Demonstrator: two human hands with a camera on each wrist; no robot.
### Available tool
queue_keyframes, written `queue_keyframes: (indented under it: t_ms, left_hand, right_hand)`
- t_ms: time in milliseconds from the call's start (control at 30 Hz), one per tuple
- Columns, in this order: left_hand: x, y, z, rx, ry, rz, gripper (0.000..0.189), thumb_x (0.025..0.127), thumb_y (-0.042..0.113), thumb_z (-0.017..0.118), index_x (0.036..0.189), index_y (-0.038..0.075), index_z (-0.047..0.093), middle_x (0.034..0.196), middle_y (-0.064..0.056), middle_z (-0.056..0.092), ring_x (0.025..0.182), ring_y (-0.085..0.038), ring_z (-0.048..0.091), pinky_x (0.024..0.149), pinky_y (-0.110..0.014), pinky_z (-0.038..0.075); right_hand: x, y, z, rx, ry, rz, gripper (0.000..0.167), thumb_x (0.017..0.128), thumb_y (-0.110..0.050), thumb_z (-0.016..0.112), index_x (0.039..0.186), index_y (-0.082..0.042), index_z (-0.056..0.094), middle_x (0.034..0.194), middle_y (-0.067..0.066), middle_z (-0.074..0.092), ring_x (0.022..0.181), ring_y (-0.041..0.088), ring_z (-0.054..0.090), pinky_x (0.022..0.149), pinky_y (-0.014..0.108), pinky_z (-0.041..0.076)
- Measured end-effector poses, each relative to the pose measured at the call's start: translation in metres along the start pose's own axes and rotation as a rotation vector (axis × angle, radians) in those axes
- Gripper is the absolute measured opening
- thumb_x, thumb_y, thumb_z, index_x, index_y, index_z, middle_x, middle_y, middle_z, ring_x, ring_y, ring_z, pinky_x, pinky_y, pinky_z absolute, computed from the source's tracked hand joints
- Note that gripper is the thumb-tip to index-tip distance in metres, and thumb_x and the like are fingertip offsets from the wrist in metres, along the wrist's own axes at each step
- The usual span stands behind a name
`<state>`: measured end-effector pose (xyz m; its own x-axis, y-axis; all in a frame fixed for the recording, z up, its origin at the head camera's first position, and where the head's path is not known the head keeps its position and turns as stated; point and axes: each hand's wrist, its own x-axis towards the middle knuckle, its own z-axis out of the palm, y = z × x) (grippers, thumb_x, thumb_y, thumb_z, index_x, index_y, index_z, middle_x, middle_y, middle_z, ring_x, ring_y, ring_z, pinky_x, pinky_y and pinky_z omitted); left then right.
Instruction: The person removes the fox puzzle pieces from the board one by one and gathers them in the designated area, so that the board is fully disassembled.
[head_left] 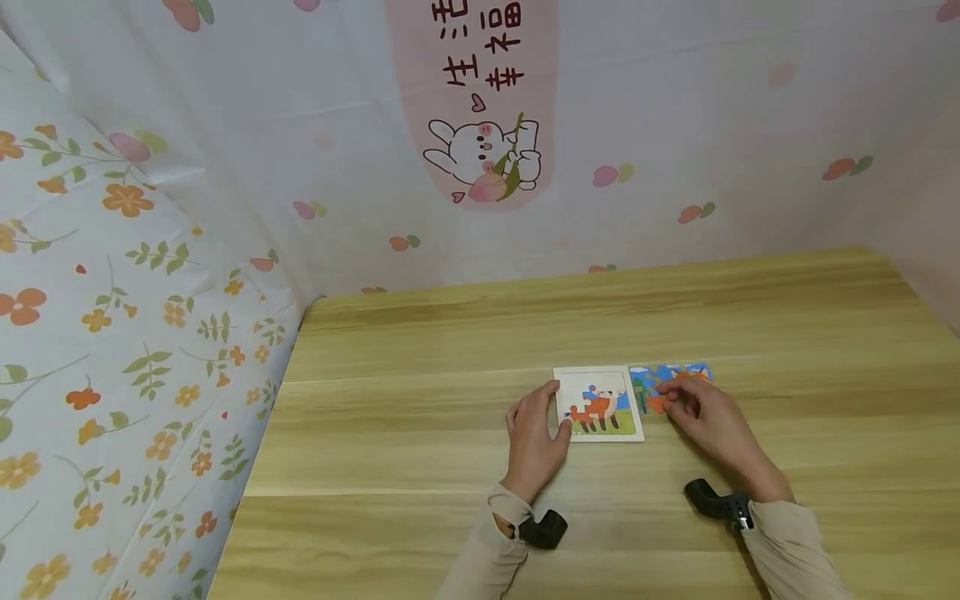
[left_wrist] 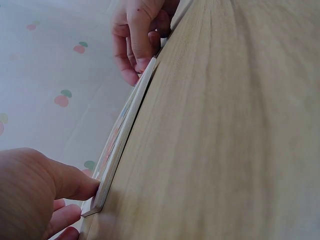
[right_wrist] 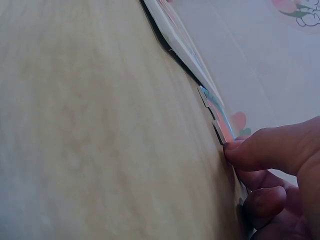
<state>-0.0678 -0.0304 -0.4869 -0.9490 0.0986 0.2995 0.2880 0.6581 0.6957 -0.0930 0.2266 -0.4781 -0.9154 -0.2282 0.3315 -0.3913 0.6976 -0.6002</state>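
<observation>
A square white-rimmed puzzle tray [head_left: 637, 429] lies on the table, partly filled with pieces that show a red animal's legs and body on green grass. My left hand [head_left: 534, 433] grips its near left corner, the thumb at the front and the other fingers along the left side. Right beside the tray are several loose jigsaw pieces [head_left: 641, 392], blue, green and orange. Over them my right hand [head_left: 708, 421] pinches the edge of an orange puzzle piece [right_wrist: 226, 131] between thumb and fingers. Part of the loose pieces is hidden behind that hand.
The wood-grain table [head_left: 405, 442] extends around the tray on all sides. Behind it hangs a pale curtain [head_left: 645, 108] with a rabbit print, and a flowered cloth [head_left: 135, 350] hangs on the left. A black wrist device [head_left: 543, 530] sits on each forearm.
</observation>
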Motion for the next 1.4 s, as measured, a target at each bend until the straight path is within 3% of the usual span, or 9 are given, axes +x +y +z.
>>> queue_keyframes:
  t_ms: [200,500,733,933,1033,1267,1400]
  left_hand:
    - [0.001,0.001,0.0,0.001,0.003,-0.006,0.049,0.082,0.008,0.065,0.129,0.007,0.051,0.127,-0.004,0.055,0.117,-0.022,0.047,0.094,-0.044,0.027]
    - [0.001,0.0,0.0,-0.003,-0.001,-0.007,0.05,0.082,0.008,0.065,0.13,0.007,0.05,0.127,-0.003,0.055,0.118,-0.022,0.047,0.095,-0.044,0.027]
    - [0.0,0.0,-0.001,-0.015,-0.012,-0.018,0.051,0.082,0.009,0.066,0.13,0.007,0.05,0.127,-0.003,0.055,0.118,-0.021,0.046,0.095,-0.044,0.026]
    - [-0.001,-0.001,-0.002,-0.032,-0.006,-0.04,0.052,0.079,0.006,0.068,0.129,0.006,0.051,0.126,-0.003,0.056,0.117,-0.022,0.047,0.095,-0.044,0.026]
    - [0.0,0.0,-0.003,-0.041,-0.007,-0.04,0.052,0.08,0.006,0.068,0.129,0.006,0.051,0.126,-0.003,0.056,0.118,-0.022,0.047,0.095,-0.045,0.026]
    - [0.001,0.001,-0.003,-0.036,-0.015,-0.045,0.052,0.079,0.006,0.068,0.129,0.006,0.051,0.125,-0.003,0.056,0.117,-0.021,0.047,0.095,-0.044,0.027]
    - [0.002,0.0,-0.003,-0.029,-0.017,-0.034,0.052,0.08,0.007,0.067,0.129,0.007,0.051,0.125,-0.003,0.056,0.117,-0.021,0.047,0.095,-0.044,0.027]
  right_hand:
    - [0.001,-0.001,0.0,-0.009,0.004,-0.012,0.02,0.077,0.006,0.07,0.094,-0.005,0.065,0.08,-0.002,0.056,0.059,0.004,0.037,0.051,0.021,0.032]
    - [0.002,-0.003,0.0,-0.012,-0.01,0.041,0.019,0.077,0.004,0.069,0.093,-0.005,0.064,0.079,-0.002,0.056,0.059,0.004,0.037,0.051,0.022,0.032]
    - [-0.002,-0.005,-0.002,0.063,-0.007,0.08,0.019,0.081,0.005,0.064,0.098,-0.002,0.062,0.081,0.002,0.056,0.061,0.006,0.041,0.052,0.02,0.034]
    - [0.002,-0.018,-0.003,0.068,-0.015,0.031,0.013,0.084,0.0,0.063,0.096,-0.004,0.066,0.076,-0.003,0.053,0.06,0.006,0.04,0.05,0.022,0.034]
    - [0.009,-0.029,-0.002,0.092,-0.073,0.007,0.012,0.084,0.001,0.064,0.094,-0.004,0.067,0.07,-0.006,0.051,0.057,0.005,0.039,0.048,0.023,0.034]
    - [0.03,-0.052,0.009,0.135,-0.288,-0.002,0.012,0.086,-0.001,0.062,0.097,-0.002,0.065,0.076,-0.004,0.061,0.061,0.004,0.051,0.053,0.024,0.042]
    - [0.038,-0.058,0.016,0.138,-0.355,0.002,0.014,0.085,0.0,0.06,0.099,-0.002,0.064,0.074,-0.005,0.059,0.06,0.005,0.052,0.052,0.025,0.043]
